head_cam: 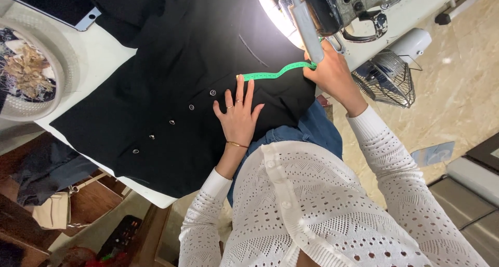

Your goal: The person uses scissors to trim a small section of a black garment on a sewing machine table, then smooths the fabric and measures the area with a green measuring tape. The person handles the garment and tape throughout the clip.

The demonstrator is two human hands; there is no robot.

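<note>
A black garment (171, 90) lies spread over the white desk (99, 54), its hem hanging past the near edge. The left hand (238, 116) rests flat on it, grip released, fingers spread, fingertips at one end of a green tape (275, 72). The right hand (332, 74) pinches the tape's other end, close under the sewing machine (332, 7). A row of small buttons (171, 122) runs beside the left hand.

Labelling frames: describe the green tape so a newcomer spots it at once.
Find the black garment spread on the white table, below the sewing machine. The tape is a thin bright-green strip stretched across the cloth between the left hand and the right hand. It is the only green thing on the black fabric.
</note>
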